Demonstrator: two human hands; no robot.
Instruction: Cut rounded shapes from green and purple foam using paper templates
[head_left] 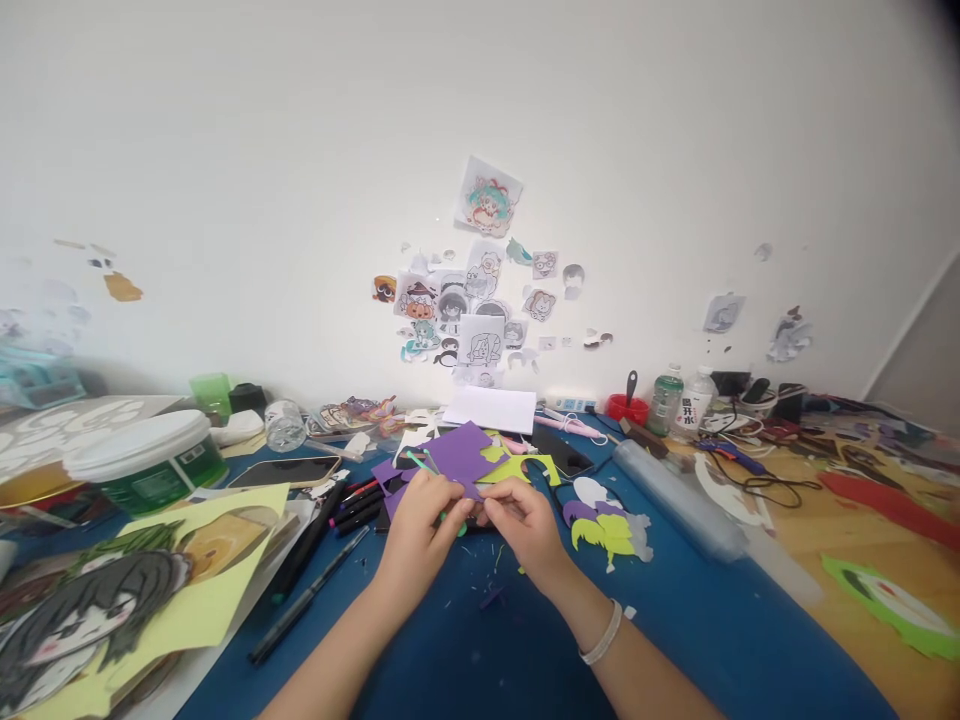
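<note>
My left hand (430, 520) and my right hand (523, 525) are close together over the front of the blue mat (450, 640). My left fingers are closed around a green-handled tool (421, 462), which shows above the knuckles. Thumb and fingertips of my right hand pinch near the lower edge of a purple sheet (459, 452); whatever is between them is too small to make out. Yellow-green sheet pieces (525, 467) lie just behind my right hand. To the right rests a layered cut-out (606, 535) in purple, lime, white and grey.
Black pens (311, 595) and a phone (285, 472) lie to the left, beside a green-and-white tub (150, 465) and a yellow sheet (247, 560). A clear plastic roll (679, 500) and bottles (691, 402) stand or lie at the right. Drawings (489, 197) hang on the wall.
</note>
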